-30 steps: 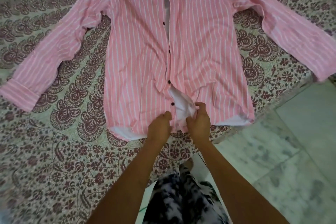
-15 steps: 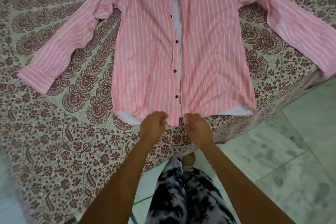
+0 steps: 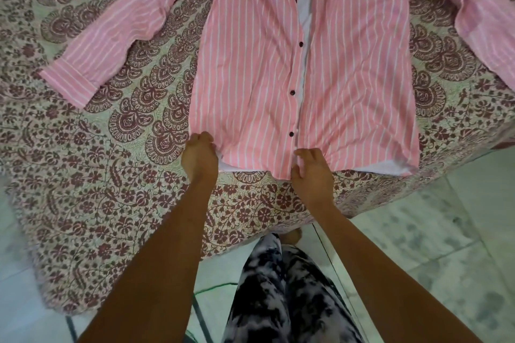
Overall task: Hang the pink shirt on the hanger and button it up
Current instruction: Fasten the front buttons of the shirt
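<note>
Pink striped shirt (image 3: pixel 250 64) flat on paisley-print bedsheet (image 3: pixel 111 175). Left hand (image 3: pixel 199 157), fingers curled, grips hem corner; right hand (image 3: pixel 312 172) pinches puckered centre hem.

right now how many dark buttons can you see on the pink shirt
4 buttons down the pink shirt: one near the top, two in the middle, one just above the right hand. More may be hidden.

One cam only, head-worn, wide-angle. Looks fwd & steeply down from near edge of bed (image 3: pixel 83 203), close over pink shirt (image 3: pixel 250 64); shirt's far end cropped at frame top.
</note>
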### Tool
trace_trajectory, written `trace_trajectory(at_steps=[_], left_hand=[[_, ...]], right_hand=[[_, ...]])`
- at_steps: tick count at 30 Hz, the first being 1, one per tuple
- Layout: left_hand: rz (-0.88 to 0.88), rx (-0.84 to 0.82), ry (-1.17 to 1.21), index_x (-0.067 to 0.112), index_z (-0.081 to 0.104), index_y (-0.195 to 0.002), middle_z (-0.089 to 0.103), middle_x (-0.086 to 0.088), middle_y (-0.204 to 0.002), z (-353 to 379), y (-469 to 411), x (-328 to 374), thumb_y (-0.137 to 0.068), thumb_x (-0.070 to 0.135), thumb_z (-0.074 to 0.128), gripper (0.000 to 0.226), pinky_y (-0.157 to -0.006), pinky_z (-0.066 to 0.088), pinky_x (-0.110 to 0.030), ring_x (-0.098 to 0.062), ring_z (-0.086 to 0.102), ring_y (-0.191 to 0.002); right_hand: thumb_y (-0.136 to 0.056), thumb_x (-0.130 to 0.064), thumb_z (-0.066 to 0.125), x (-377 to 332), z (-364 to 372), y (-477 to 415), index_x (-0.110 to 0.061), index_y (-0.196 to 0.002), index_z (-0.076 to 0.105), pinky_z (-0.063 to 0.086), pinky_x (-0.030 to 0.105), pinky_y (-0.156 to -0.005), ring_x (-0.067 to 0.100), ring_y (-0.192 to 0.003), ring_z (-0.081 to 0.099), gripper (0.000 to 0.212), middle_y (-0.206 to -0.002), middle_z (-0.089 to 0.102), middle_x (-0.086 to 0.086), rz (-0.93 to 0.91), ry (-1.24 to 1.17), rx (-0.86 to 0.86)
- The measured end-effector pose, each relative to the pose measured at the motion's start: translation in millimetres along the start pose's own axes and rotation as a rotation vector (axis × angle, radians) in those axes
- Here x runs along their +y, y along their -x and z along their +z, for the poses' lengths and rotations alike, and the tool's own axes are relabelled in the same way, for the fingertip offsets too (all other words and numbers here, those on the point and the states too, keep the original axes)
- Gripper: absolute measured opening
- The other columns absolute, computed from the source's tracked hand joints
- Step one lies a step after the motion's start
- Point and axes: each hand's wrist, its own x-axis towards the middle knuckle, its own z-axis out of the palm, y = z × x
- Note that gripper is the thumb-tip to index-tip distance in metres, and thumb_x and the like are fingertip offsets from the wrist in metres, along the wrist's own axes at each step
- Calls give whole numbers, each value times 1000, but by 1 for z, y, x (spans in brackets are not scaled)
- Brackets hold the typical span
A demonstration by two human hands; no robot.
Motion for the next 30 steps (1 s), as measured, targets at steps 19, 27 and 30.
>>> trace_trajectory(at_steps=[19,27,30], left_hand=[[449,-315,372,16,66,-107,68,-6,-104,2,9,108,-88,9,53,25,-76,48,-28,-23,63,-89],[461,-387,195,13,58,-116,59,-10,-110,33,8,110,-89,13,54,27,-81,49,-41,-28,60,-98],[460,-367,164,13,57,-108,60,-10,-103,35,3,114,-89,18,55,20,-73,49,-39,-29,59,-92]], right_hand=[[-78,-17,66,5,-15,-42,-13,-125,46,51,33,-63,27,-88,59,51,-120,47,11,46,82,-45],[-73,-10,62,21,-8,-39,-9,-122,49,50,35,-65,30,-95,54,51,-115,49,13,39,172,-102],[-78,-10,52,23,-10,-38,-7,-120,54,48,33,-67,29,-95,56,42,-113,54,14,32,117,-39]])
